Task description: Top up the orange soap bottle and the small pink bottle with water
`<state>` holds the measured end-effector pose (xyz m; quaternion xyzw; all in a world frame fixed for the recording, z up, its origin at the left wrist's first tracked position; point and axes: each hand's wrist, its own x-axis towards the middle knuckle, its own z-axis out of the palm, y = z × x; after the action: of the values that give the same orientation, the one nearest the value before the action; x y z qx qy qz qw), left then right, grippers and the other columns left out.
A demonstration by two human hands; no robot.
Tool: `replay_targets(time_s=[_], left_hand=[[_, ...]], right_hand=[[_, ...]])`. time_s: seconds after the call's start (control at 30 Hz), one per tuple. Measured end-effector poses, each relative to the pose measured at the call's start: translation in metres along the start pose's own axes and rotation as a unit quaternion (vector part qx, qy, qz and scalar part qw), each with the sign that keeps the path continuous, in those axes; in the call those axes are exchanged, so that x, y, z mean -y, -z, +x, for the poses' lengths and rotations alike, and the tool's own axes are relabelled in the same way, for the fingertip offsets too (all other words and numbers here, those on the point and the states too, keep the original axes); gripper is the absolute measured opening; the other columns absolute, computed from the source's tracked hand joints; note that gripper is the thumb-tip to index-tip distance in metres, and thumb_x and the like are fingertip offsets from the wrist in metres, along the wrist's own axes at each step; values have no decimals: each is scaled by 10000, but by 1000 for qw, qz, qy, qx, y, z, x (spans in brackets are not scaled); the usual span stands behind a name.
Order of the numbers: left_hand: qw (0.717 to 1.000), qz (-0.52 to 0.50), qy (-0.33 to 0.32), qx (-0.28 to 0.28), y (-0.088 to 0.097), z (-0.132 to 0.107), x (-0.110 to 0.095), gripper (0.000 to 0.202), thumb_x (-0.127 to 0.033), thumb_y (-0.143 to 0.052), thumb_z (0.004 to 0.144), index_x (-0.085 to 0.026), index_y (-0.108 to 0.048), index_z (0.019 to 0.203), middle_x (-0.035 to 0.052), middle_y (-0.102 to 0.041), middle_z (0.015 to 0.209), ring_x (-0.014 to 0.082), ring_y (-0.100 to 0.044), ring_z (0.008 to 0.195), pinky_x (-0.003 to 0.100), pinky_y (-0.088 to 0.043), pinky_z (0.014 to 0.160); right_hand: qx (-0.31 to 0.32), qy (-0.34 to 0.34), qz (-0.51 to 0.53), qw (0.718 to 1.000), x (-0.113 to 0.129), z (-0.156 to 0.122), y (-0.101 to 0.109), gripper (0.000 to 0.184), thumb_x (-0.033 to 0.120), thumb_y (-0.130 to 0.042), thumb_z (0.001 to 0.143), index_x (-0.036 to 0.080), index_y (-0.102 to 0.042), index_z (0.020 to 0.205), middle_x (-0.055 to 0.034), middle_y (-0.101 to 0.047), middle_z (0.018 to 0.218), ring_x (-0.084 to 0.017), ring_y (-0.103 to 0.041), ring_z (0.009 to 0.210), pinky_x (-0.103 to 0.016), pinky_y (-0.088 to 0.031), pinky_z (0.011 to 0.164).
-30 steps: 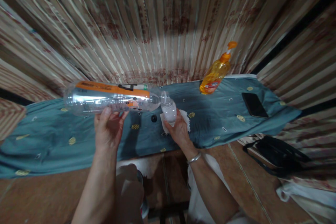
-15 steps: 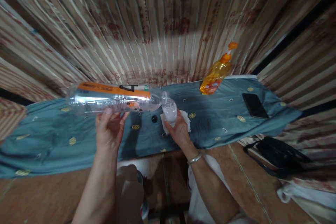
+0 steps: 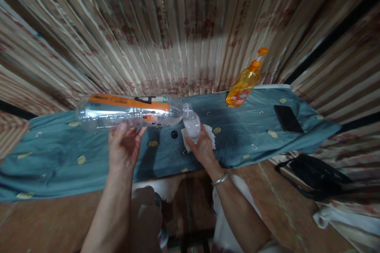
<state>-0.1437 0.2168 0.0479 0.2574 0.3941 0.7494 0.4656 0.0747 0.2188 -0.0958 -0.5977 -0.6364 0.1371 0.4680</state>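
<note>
My left hand point(image 3: 124, 144) is closed round the underside of a large clear plastic bottle point(image 3: 127, 111) with an orange label. The bottle lies nearly level in the air, its uncapped neck pointing right. In my right hand point(image 3: 203, 146) is a small clear bottle point(image 3: 192, 126), tilted a little to the left, its mouth meeting the large bottle's neck. Whether liquid passes between them I cannot make out. A piece of white tissue point(image 3: 211, 132) lies beneath the small bottle. Left of the tissue is a small round black thing point(image 3: 174, 134), perhaps a cap.
An orange pump bottle point(image 3: 242, 87) of yellow liquid stands at the back of the cloth-covered table point(image 3: 237, 142). A dark phone point(image 3: 287, 119) lies at the right. Behind hangs a pleated curtain point(image 3: 178, 39); a black bag point(image 3: 314, 174) is low at the right.
</note>
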Motion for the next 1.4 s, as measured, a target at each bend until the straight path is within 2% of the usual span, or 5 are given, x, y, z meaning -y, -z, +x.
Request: replay_targets(time_s=[0.3,0.57,0.8,1.0,1.4], left_hand=[[1000,15,-4,11,1,0,0,427,-391,-992,528,-285,-707,828,-47,-770,849,195,-736,810,409,-639,855],[1000,12,3,0,4,1,1,410,-369,-986,512,-261,-666,743,-63,-725,707,157,-688,665,376,-627,799],[1000,-7,2,-9,2,0,2,416,-347,-990,503,-246,-656,731,-51,-758,751,176,-718,727,376,-619,821],[1000,-6,3,13,3,0,3,457,-334,-990,514,-232,-664,817,-45,-766,825,167,-725,801,425,-584,964],[1000,-3,7,7,-2,-1,5,443,-322,-1010,490,-233,-682,773,-33,-751,801,176,-720,800,415,-605,924]], right_hand=[[-5,-5,-7,1000,1,0,-1,704,462,-658,939,57,-479,1485,-262,-707,1344,-369,-703,1247,-544,-586,1064],[2,-8,-4,1000,0,0,0,737,480,-662,942,49,-466,1508,-263,-703,1352,-371,-694,1260,-544,-579,1074],[4,-20,6,1000,2,1,1,727,480,-666,936,50,-482,1492,-271,-702,1350,-379,-694,1260,-548,-582,1060],[3,-22,3,1000,1,1,1,716,494,-662,944,56,-492,1483,-262,-712,1333,-367,-702,1244,-541,-581,1061],[-4,-35,11,999,4,2,1,724,486,-678,923,58,-495,1478,-263,-718,1311,-378,-715,1208,-541,-594,1030]])
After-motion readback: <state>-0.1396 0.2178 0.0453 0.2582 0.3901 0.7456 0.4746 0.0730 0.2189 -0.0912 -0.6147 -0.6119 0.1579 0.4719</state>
